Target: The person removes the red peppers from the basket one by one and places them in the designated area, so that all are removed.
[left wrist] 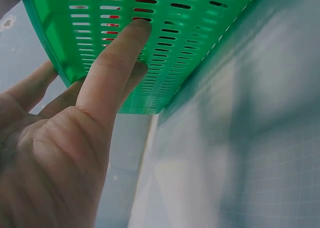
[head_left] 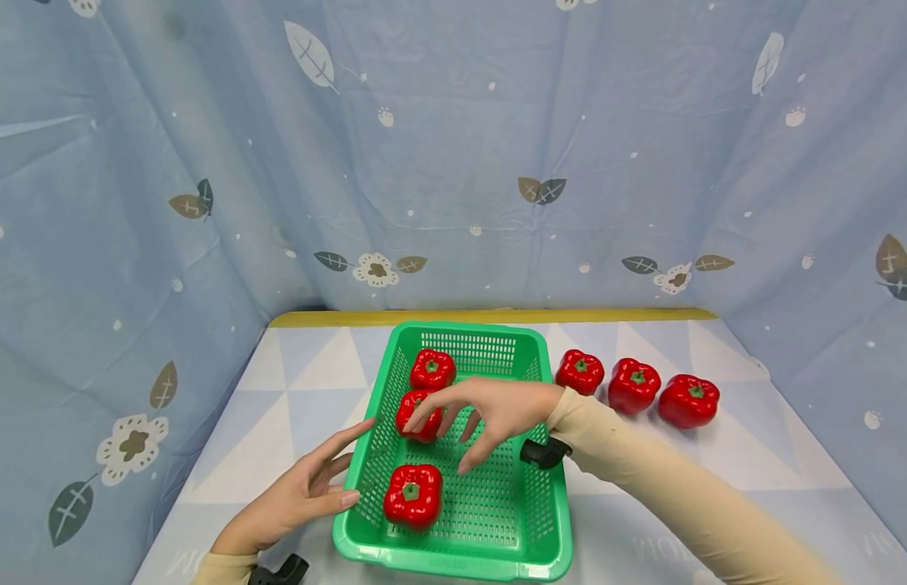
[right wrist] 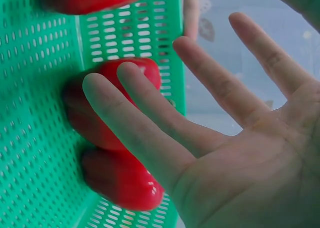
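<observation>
A green plastic basket (head_left: 490, 508) with slotted walls holds three red bell peppers along its left side: a far pepper (head_left: 432, 370), a middle pepper (head_left: 411, 413) partly behind my right fingers, and a near pepper (head_left: 413, 496). My right hand (head_left: 501, 410) hovers over the basket with spread fingers and holds nothing; the right wrist view shows its fingers (right wrist: 145, 133) in front of the peppers. At the basket's left wall is my left hand (head_left: 300, 496), its fingertips at the rim. In the left wrist view, its thumb (left wrist: 112, 67) lies against the slotted wall from outside.
Right of the basket, three more red bell peppers stand in a row on the patterned cloth: one nearest the basket (head_left: 579, 372), a middle one (head_left: 633, 386) and a right one (head_left: 689, 401). A blue printed curtain (head_left: 453, 162) hangs behind the table's yellow back edge (head_left: 490, 317).
</observation>
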The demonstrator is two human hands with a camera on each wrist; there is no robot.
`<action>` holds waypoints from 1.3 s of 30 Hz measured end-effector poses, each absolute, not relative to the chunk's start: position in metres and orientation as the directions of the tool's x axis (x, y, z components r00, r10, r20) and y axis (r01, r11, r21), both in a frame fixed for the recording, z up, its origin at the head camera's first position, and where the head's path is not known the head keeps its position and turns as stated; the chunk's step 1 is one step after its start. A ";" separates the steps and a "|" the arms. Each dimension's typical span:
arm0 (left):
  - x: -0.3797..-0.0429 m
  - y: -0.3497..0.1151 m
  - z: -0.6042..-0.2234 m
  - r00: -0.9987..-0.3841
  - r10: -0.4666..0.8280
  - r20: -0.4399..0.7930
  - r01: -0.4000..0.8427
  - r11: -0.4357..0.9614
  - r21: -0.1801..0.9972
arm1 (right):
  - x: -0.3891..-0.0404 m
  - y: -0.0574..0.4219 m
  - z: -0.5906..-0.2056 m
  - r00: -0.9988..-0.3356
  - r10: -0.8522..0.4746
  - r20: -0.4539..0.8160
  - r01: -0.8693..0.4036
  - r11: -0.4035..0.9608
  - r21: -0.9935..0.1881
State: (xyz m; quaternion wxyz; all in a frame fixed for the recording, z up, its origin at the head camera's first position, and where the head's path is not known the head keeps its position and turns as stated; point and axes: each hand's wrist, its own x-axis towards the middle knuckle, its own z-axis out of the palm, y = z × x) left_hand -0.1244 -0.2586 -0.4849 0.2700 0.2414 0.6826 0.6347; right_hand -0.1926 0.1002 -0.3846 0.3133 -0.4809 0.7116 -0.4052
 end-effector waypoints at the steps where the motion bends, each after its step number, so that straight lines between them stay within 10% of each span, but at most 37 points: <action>1: -0.124 -0.259 -0.485 -0.737 0.672 -0.063 -0.013 0.078 0.997 | -0.193 0.099 -0.386 -0.336 -0.940 -0.058 -0.433 0.209 -0.877; 39: -0.126 -0.258 -0.483 -0.729 0.680 -0.076 -0.043 0.066 0.997 | -0.186 0.063 -0.421 -0.183 -0.974 -0.136 -0.414 0.202 -0.888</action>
